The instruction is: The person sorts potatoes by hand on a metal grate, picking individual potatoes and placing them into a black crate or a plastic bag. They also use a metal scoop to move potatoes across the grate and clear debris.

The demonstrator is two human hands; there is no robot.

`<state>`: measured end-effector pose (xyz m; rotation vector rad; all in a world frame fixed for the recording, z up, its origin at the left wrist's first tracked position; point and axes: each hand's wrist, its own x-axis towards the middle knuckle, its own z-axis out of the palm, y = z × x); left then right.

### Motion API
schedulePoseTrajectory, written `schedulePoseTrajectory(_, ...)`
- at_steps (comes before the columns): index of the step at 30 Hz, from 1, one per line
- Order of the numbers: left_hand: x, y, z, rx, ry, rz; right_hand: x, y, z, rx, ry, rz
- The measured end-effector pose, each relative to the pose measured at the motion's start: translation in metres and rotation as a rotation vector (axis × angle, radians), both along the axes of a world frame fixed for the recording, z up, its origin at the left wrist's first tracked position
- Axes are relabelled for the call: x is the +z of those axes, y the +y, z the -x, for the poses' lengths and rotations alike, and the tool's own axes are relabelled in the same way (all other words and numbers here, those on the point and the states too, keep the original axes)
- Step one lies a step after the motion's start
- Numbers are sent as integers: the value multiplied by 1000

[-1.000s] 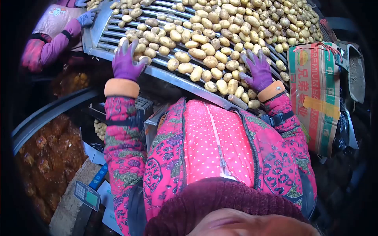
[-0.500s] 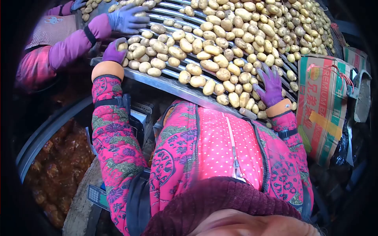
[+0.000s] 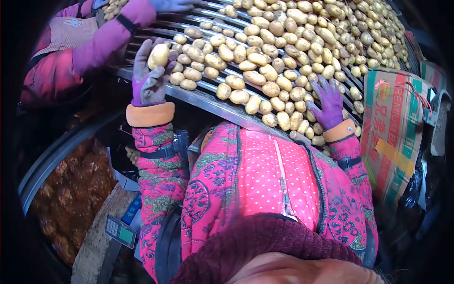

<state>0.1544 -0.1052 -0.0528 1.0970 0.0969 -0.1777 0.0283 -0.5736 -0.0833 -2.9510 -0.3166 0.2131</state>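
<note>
My left hand [image 3: 147,85], in a purple glove with grey palm and fingers, is turned palm up at the left end of the metal bar rack [image 3: 203,102]. A pale yellow potato [image 3: 158,56] sits in its curled fingers. On the right, my right hand [image 3: 327,105], gloved in purple, lies with fingers spread on the edge of the potato pile [image 3: 288,80]. Several loose potatoes touch or surround its fingertips. Smaller potatoes [image 3: 193,74] rest on the bars just right of my left hand.
A co-worker's gloved hand [image 3: 172,4] reaches over the rack at upper left. At right stands a printed cardboard box [image 3: 390,128] with yellow tape. Lower left are a small device with buttons and a screen [image 3: 120,231] and a round tub [image 3: 29,182] with brown contents.
My left hand has turned palm up and moved right, lifting a potato off the rack edge. My right hand has barely moved. The co-worker's hand has shifted up and right.
</note>
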Motion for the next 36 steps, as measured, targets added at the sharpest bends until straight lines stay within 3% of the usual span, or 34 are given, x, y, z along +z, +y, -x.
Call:
schedulePoseTrajectory(3,4,-42,22,55,149,248,-6,-3,-1,32,-25,-1)
schedulePoseTrajectory(6,-6,-74,42,-69,302,848,-6,-4,-6,57,-24,86)
schedulePoseTrajectory(8,-7,-91,57,-40,391,873,1,-3,-8,83,-14,65)
schedulePoseTrajectory(11,-26,-112,76,-289,382,813,-7,-33,-7,108,8,-297)
schedulePoseTrajectory(14,-14,-133,109,-101,337,520,-4,-63,5,-51,52,-715)
schedulePoseTrajectory(16,-21,-131,126,-47,338,483,3,-76,25,-156,78,-709)
schedulePoseTrajectory(18,-34,-119,142,-42,337,493,-18,-91,43,-100,38,-672)
schedulePoseTrajectory(20,-39,-115,151,23,358,520,-20,-86,63,-6,-12,-485)
schedulePoseTrajectory(21,-51,-103,152,-97,282,628,-28,-83,71,27,-46,-277)
schedulePoseTrajectory(24,-55,-100,147,-14,345,679,-12,-64,80,6,0,-137)
schedulePoseTrajectory(25,-55,-103,148,-84,298,771,-12,-58,81,50,-2,-68)
schedulePoseTrajectory(28,-48,-108,149,-89,318,737,-6,-32,63,186,-51,135)
schedulePoseTrajectory(31,-43,-106,144,-91,274,643,-12,-5,25,410,-19,86)
schedulePoseTrajectory(32,-39,-109,145,-104,245,586,-10,9,18,385,4,176)
schedulePoseTrajectory(36,-36,-103,144,-91,260,491,-21,34,-36,485,-85,137)
